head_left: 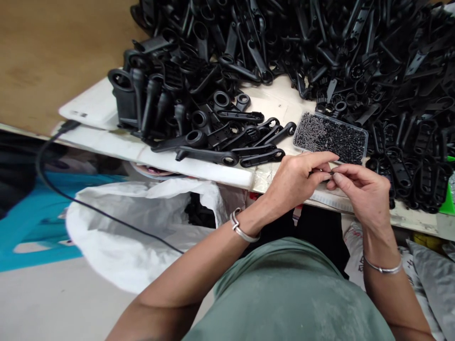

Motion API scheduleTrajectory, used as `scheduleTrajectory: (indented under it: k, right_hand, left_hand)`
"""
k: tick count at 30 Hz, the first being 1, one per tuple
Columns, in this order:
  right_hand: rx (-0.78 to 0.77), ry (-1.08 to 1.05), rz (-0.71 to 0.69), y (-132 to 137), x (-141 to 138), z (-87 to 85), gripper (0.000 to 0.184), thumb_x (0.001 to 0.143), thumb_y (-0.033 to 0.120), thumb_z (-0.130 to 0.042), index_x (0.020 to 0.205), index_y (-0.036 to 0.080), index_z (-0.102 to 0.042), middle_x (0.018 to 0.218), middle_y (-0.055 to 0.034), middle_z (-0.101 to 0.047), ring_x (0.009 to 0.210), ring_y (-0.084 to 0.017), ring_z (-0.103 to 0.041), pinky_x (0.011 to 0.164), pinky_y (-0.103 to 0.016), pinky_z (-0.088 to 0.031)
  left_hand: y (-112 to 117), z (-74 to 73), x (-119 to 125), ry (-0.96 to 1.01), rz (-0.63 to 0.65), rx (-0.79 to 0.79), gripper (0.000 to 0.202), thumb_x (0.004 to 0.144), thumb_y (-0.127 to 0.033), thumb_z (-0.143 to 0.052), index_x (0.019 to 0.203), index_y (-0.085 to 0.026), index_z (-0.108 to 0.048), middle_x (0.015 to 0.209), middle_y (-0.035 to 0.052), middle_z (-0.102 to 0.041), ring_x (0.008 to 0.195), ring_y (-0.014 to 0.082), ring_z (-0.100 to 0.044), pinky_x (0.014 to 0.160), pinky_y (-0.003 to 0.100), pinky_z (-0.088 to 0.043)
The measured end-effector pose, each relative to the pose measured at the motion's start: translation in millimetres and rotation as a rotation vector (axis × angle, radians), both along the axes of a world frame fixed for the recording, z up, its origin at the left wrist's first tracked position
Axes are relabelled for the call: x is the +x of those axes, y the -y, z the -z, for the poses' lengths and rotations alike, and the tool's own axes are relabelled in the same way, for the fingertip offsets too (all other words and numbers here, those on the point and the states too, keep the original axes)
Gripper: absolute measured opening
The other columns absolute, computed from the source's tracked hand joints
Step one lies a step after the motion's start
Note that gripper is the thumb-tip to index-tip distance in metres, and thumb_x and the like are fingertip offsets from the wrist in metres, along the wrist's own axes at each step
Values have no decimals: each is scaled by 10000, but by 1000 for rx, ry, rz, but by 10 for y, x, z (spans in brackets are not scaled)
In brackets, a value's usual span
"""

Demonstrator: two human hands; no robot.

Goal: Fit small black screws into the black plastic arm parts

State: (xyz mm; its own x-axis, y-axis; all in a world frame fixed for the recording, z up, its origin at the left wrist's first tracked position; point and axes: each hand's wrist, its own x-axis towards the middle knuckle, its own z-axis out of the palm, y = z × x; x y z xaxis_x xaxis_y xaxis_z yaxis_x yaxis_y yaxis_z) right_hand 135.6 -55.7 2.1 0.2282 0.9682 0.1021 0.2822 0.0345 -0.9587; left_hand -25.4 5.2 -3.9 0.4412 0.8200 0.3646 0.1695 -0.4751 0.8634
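Note:
My left hand (298,180) and my right hand (362,187) meet at the front edge of the table (270,102), fingertips pinched together on a tiny black part (330,174), too small to name. Just beyond them sits a clear rectangular tray (330,137) full of small black screws. A big heap of black plastic handle parts (284,47) covers the table behind the tray. Several long handle pieces (234,142) lie side by side left of the tray. Both wrists wear a silver bangle.
A white plastic sack (135,222) stands open below the table's edge at the left. A black cable (53,166) hangs from the table down over it. A blue object (39,227) lies on the floor at the far left. Grey bags (433,274) sit at the lower right.

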Motion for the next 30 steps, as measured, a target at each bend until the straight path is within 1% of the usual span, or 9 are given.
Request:
scheduleTrajectory:
  k: [5, 7, 10, 16, 20, 26, 30]
  right_hand:
    - [38, -22, 10, -10, -18, -3, 89, 788, 194, -748, 868, 199, -709, 752, 14, -727, 601, -128, -708, 596, -242, -623]
    - [38, -6, 20, 1, -30, -14, 70, 798, 191, -743, 855, 201, -704, 732, 16, -724, 593, -128, -707, 591, -236, -617]
    - [47, 117, 27, 38, -43, -25, 16, 844, 212, -706, 844, 200, -716, 719, 4, -730, 616, -142, -718, 610, -244, -614]
    - [147, 432, 26, 110, -54, 13, 103, 902, 255, -650, 955, 224, -733, 849, -11, -775, 712, -183, -749, 711, -317, -632]
    - [251, 604, 20, 116, -55, 14, 106, 915, 237, -630, 953, 249, -729, 872, -8, -780, 722, -186, -749, 727, -323, -629]
    - [306, 791, -17, 108, -42, 4, 129, 922, 213, -612, 963, 261, -724, 885, -8, -779, 745, -178, -745, 738, -302, -610]
    - [335, 822, -19, 95, -58, 3, 127, 922, 203, -598, 931, 252, -714, 842, -3, -775, 700, -164, -737, 705, -288, -604]
  left_hand:
    - [16, 1, 4, 26, 1, -3, 284, 802, -56, -722, 1064, -166, -730, 909, 22, -784, 838, 123, -734, 821, 221, -577]
    - [21, -1, 2, 31, -7, -6, 293, 795, -47, -726, 1067, -154, -729, 909, 28, -785, 832, 119, -732, 813, 209, -574]
    - [30, -2, 4, 47, -16, -28, 298, 792, -34, -721, 1068, -146, -724, 892, 17, -787, 812, 108, -729, 799, 194, -573]
    - [45, -8, 10, 47, -22, -97, 308, 798, -41, -717, 1076, -173, -713, 861, -23, -789, 783, 99, -729, 810, 202, -579]
    - [43, -22, -3, 42, -19, -95, 320, 785, -31, -729, 1069, -176, -718, 854, -28, -791, 785, 102, -735, 805, 194, -582]
    - [60, -18, -33, 21, -9, -105, 322, 801, -44, -714, 1090, -186, -718, 883, -22, -793, 829, 126, -748, 826, 216, -590]
    - [68, -14, -46, -15, 8, -102, 351, 813, -35, -687, 1126, -193, -704, 900, -23, -791, 850, 129, -749, 836, 220, -585]
